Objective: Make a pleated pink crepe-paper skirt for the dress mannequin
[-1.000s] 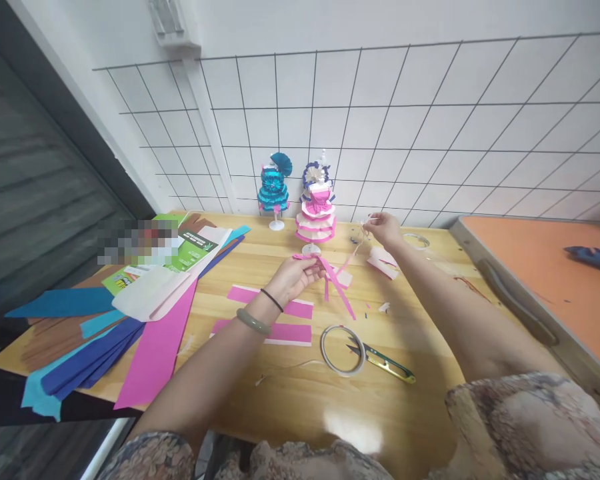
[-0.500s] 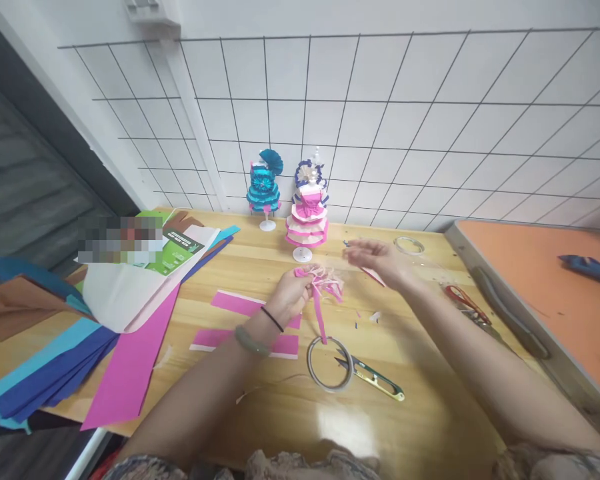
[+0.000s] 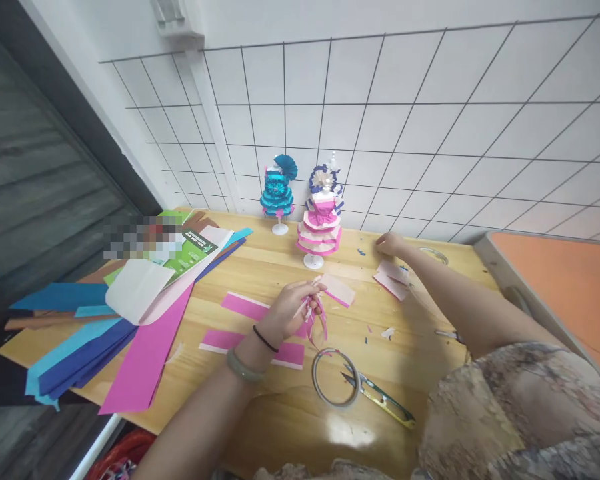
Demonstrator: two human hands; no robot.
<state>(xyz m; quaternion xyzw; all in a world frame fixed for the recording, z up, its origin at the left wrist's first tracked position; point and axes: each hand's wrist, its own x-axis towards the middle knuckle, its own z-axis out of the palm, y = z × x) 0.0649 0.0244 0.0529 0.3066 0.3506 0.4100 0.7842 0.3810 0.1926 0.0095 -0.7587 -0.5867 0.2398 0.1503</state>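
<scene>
My left hand (image 3: 297, 310) is closed around a bunch of thin pink and white paper scraps (image 3: 310, 319), and a few strips dangle below the fingers. Below it lies a roll of clear tape (image 3: 336, 378) over the tips of yellow-and-green thread snips (image 3: 387, 400). Toward the back of the table, my right hand (image 3: 389, 244) rests low with its fingers curled; what they hold, if anything, is hidden. Close by are tiny blue scraps (image 3: 361, 252) and small pale pink-edged paper pieces (image 3: 391, 280). Another such piece (image 3: 341, 291) lies between the hands.
Paper-dressed stands, one teal (image 3: 277, 193) and one pink-and-white (image 3: 319, 233), stand by the grid wall, another behind. Pink strips (image 3: 247, 305) lie left of centre. Coloured paper sheets (image 3: 145, 353) and a green package (image 3: 180, 263) cover the left side. An orange case (image 3: 555, 287) sits right.
My right hand has moved back to the table's far part and lowered, its fingers now curled. My left hand stays on the scraps, gathered tighter. The view has shifted slightly.
</scene>
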